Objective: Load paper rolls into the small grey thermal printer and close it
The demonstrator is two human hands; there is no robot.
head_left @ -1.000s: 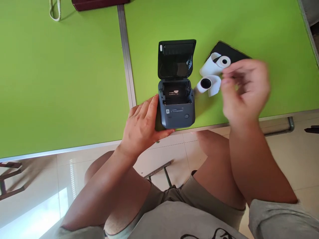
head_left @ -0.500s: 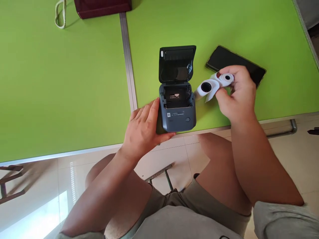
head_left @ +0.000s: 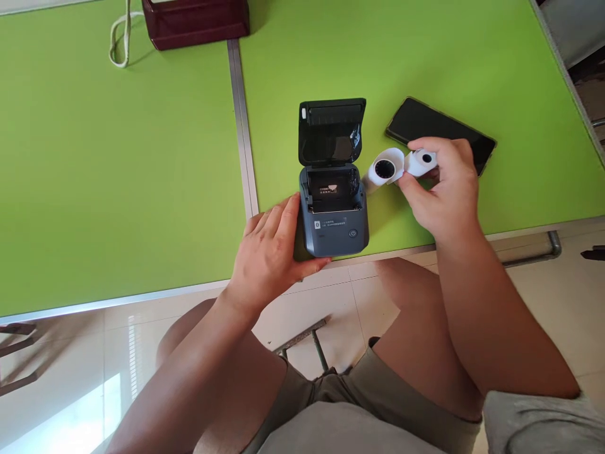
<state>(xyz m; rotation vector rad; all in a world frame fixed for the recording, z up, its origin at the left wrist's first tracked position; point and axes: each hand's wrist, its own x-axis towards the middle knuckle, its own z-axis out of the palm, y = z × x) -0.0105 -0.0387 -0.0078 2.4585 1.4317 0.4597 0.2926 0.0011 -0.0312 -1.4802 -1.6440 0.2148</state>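
One printer sat near the front edge of the green bench, its lid swung up and the bay exposed. A small printed label showed inside the bay; a round button sat at the right of the front panel.

Left hand gripped the printer's near left corner: fingers flat along its side, thumb across the front.

Right hand pinched the small roll, white with a narrow dark core, between thumb and fingers. Big roll, also white but with a wider black core, lay tilted between printer and right hand, close to the printer's right side. Whether the right thumb touched it too, could not tell.

Phone, screen dark, lay slantwise just beyond the right hand, partly covered by it in view. Farther off, a maroon box, pale cord to its left. Metal strip crossed the bench left of the printer.
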